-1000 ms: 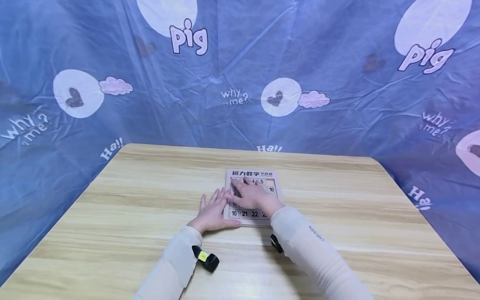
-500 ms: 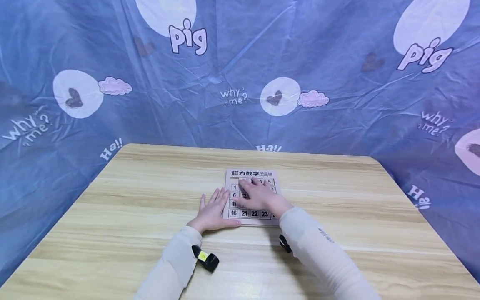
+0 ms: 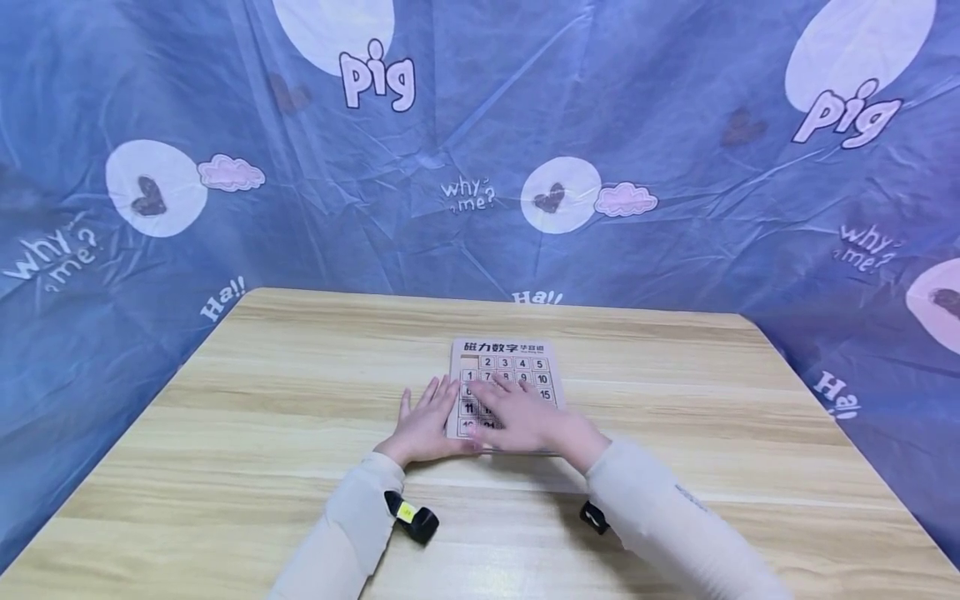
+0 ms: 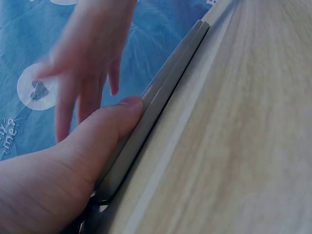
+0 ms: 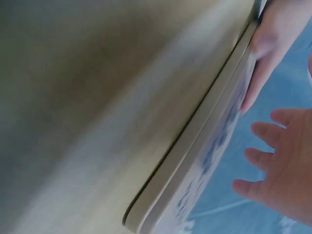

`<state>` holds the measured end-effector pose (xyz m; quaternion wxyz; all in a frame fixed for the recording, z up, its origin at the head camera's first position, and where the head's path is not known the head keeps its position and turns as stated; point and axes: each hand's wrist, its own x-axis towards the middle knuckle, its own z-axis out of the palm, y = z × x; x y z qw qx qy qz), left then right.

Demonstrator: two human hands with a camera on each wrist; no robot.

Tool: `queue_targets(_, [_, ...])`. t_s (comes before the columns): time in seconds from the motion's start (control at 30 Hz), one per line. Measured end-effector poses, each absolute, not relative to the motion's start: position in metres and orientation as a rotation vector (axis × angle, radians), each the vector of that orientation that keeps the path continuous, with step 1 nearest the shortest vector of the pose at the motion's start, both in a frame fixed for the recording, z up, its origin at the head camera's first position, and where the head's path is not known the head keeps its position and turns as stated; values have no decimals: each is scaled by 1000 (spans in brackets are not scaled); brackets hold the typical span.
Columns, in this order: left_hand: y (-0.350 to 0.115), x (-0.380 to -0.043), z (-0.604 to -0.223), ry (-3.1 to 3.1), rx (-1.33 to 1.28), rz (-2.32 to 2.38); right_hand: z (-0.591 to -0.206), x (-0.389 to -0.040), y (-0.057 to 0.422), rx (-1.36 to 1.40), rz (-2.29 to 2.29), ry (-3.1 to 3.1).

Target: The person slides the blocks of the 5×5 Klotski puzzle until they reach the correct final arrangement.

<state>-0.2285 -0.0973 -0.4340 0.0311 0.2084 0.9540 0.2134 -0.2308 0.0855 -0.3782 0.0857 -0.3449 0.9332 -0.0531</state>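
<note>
A number sliding puzzle (image 3: 502, 347) in a pale frame lies on the table, its bare slot (image 3: 469, 362) at the top left corner. Tiles 2 to 5 fill the rest of the top row; tile 1 (image 3: 469, 376) sits under the slot. My left hand (image 3: 424, 430) braces the puzzle's near left corner, straight fingers along the left side and thumb (image 4: 117, 122) against the near edge. Over the lower rows spreads my right hand (image 3: 519, 418), hiding many tiles. In the right wrist view its fingers (image 5: 261, 158) are parted and apart from the puzzle's face.
The wood-grain table (image 3: 300, 358) extends around the puzzle on all sides. A blue printed curtain (image 3: 420, 242) hangs behind its far edge. Black wrist cameras (image 3: 412, 518) are strapped at both sleeves.
Top-row tiles have slid one place right, so the bare slot shifted from top right to top left. My right hand has then drawn back toward the near edge; the left stays put.
</note>
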Motion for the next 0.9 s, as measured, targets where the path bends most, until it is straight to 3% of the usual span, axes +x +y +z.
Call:
queue_targets(0.33, [-96, -229, -435, 2957, 640, 636, -381, -183, 90, -1299, -93, 2667])
queue_targets(0.9, [-96, -229, -435, 2956, 627, 633, -390, -187, 84, -1228, -63, 2714])
